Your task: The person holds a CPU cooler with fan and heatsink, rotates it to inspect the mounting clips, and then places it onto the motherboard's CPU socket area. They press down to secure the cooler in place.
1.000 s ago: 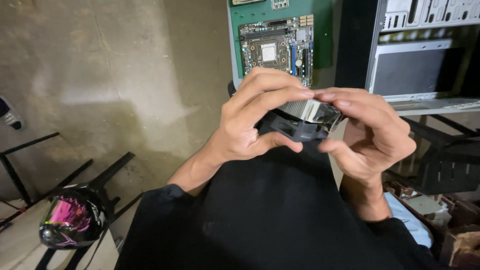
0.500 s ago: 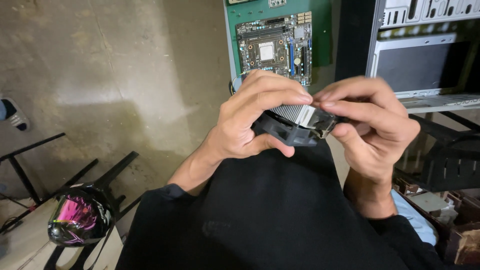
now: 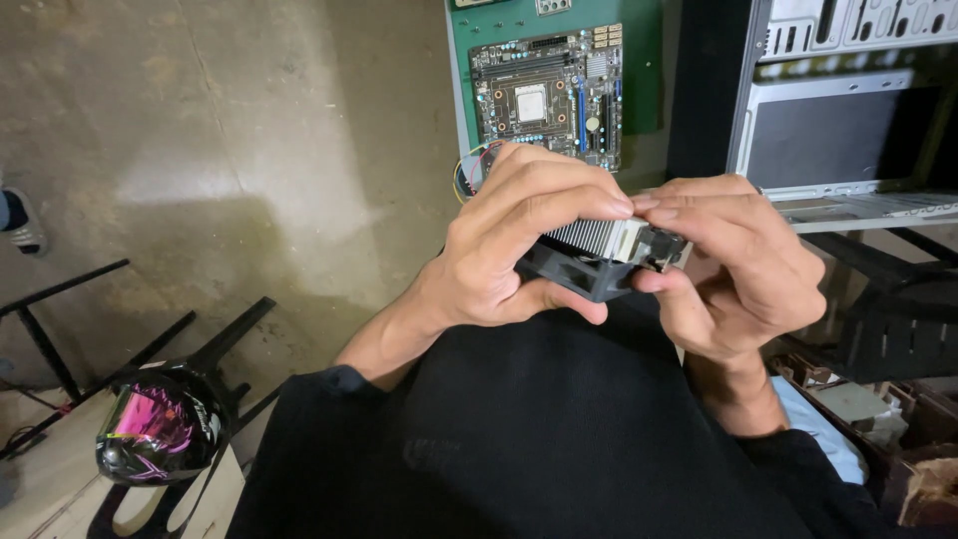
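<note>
Together, both hands (image 3: 639, 250) clasp a finned cooler (image 3: 599, 255) above the motherboard (image 3: 547, 97).

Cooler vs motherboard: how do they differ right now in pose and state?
The cooler is held up between the left hand and the right hand; the motherboard lies flat on a green mat below, untouched. The cooler shows silver fins over a black frame; the motherboard is a dark flat board with its square socket uncovered. Both are computer parts.
</note>
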